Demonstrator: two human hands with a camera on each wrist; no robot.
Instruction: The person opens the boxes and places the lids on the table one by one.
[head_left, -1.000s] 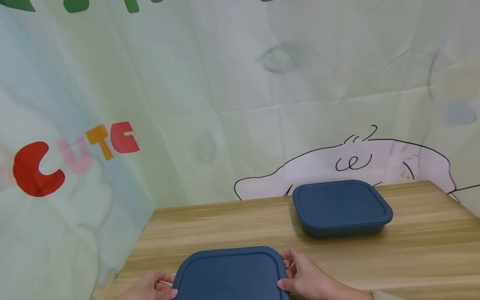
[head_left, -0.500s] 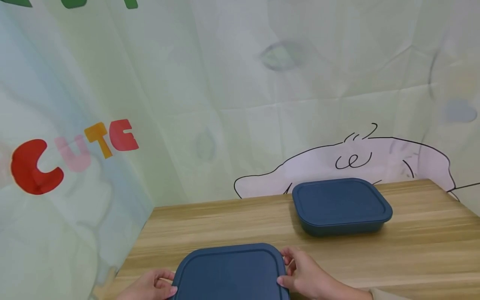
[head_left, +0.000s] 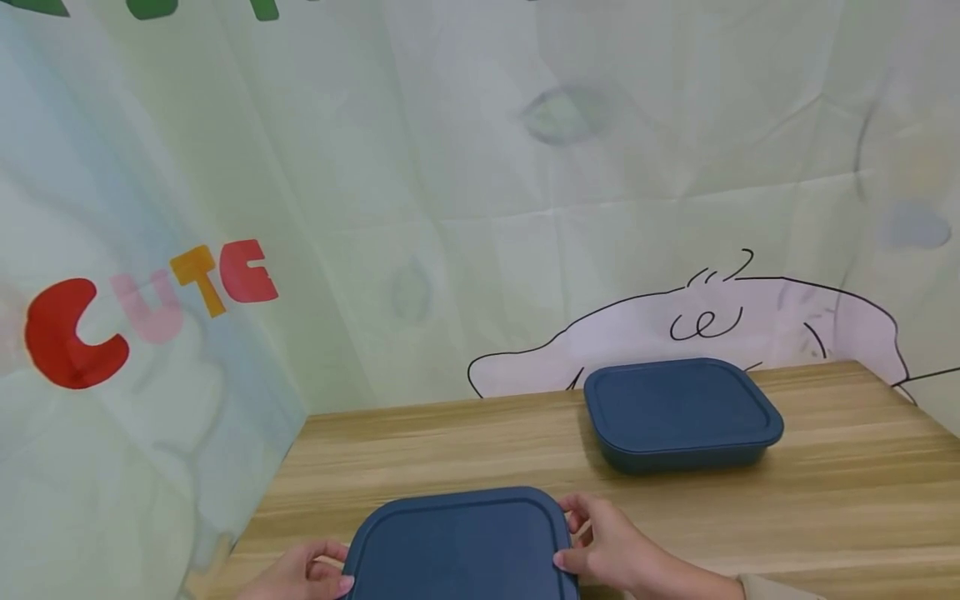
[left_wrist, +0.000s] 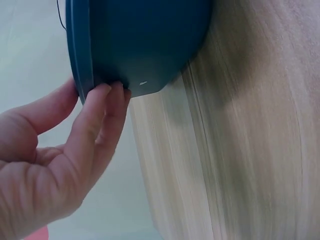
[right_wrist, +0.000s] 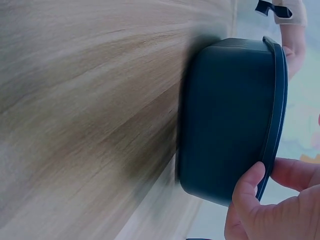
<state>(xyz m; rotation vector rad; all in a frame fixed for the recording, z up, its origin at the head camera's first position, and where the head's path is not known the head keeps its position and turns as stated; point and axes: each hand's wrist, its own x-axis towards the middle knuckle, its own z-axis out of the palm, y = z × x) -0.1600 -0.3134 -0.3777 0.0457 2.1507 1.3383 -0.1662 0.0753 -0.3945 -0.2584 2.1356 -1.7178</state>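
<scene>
A dark blue rectangular lidded container (head_left: 465, 550) with rounded corners sits at the near edge of the head view, its front part cut off by the frame. My left hand (head_left: 303, 573) pinches its left rim, thumb on the lid's edge and fingers under the lip, as the left wrist view shows on the container wall (left_wrist: 145, 45). Across from it, my right hand (head_left: 609, 546) pinches the right rim in the same way. From the right wrist view, the lid (right_wrist: 278, 105) lies flat along the top of the container, and the base is at the wooden tabletop.
A second dark blue lidded container (head_left: 682, 412) stands farther back on the right of the wooden table (head_left: 450, 442). Behind the table hangs a printed fabric backdrop (head_left: 420, 208), which also runs along the left side with coloured letters (head_left: 195, 275).
</scene>
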